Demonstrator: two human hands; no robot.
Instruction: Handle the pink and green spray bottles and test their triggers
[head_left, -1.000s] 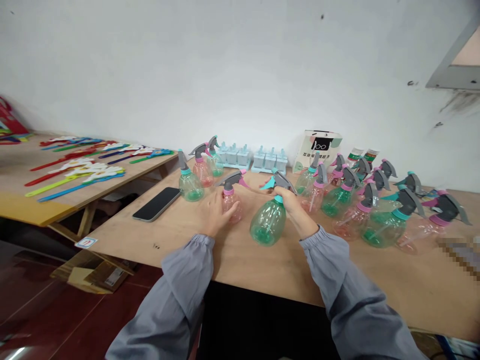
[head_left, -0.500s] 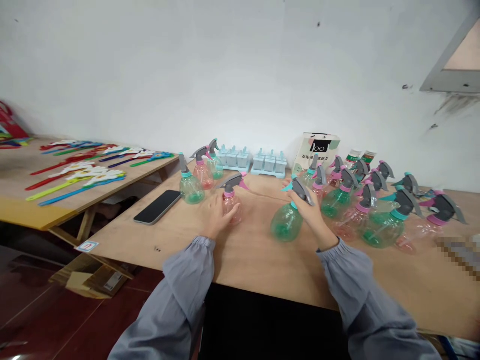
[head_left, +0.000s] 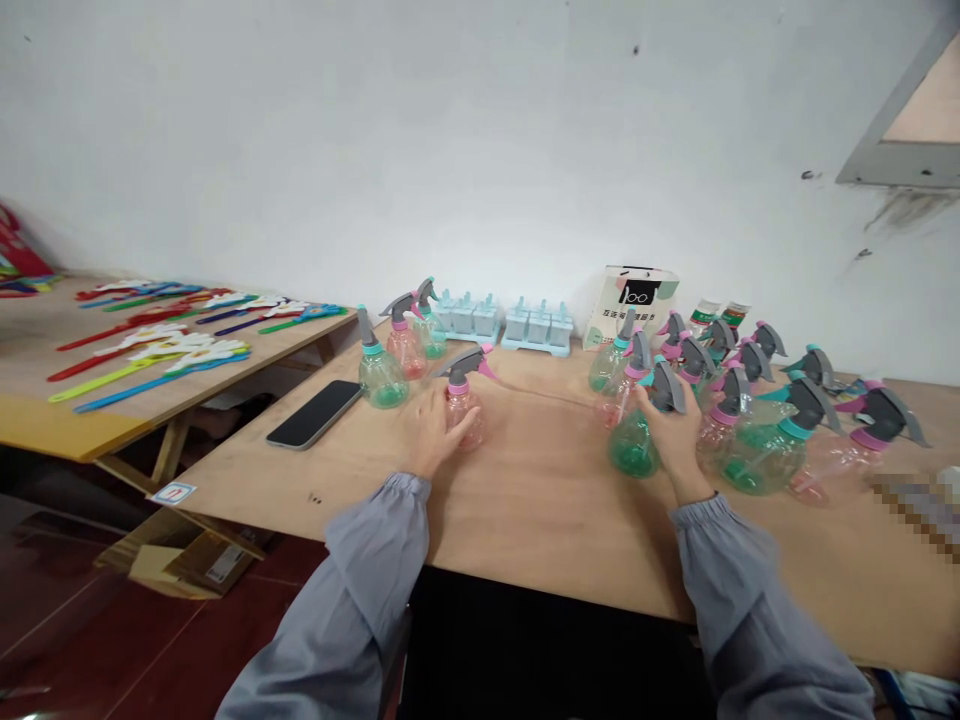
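My left hand [head_left: 433, 432] is wrapped around a pink spray bottle [head_left: 466, 412] with a grey trigger head and pink collar, standing on the wooden table. Closed on the grey head of a green spray bottle [head_left: 631, 447], my right hand [head_left: 673, 425] is at the near edge of the group on the right. Several pink and green spray bottles [head_left: 772, 458] stand there close together. Left of my left hand are a green spray bottle [head_left: 384, 380], a pink one [head_left: 406, 350] and another green one [head_left: 432, 332] behind.
A phone [head_left: 315, 414] lies on the table's left part. Along the wall stand light-blue ice-pop moulds [head_left: 537, 328] and a printed box [head_left: 628, 308]. On the left table [head_left: 30, 415] lie several coloured strips with white flower shapes [head_left: 180, 352].
My right hand has moved to the right with the green spray bottle, bringing it up against the group there. My left hand and the pink bottle have stayed in place.
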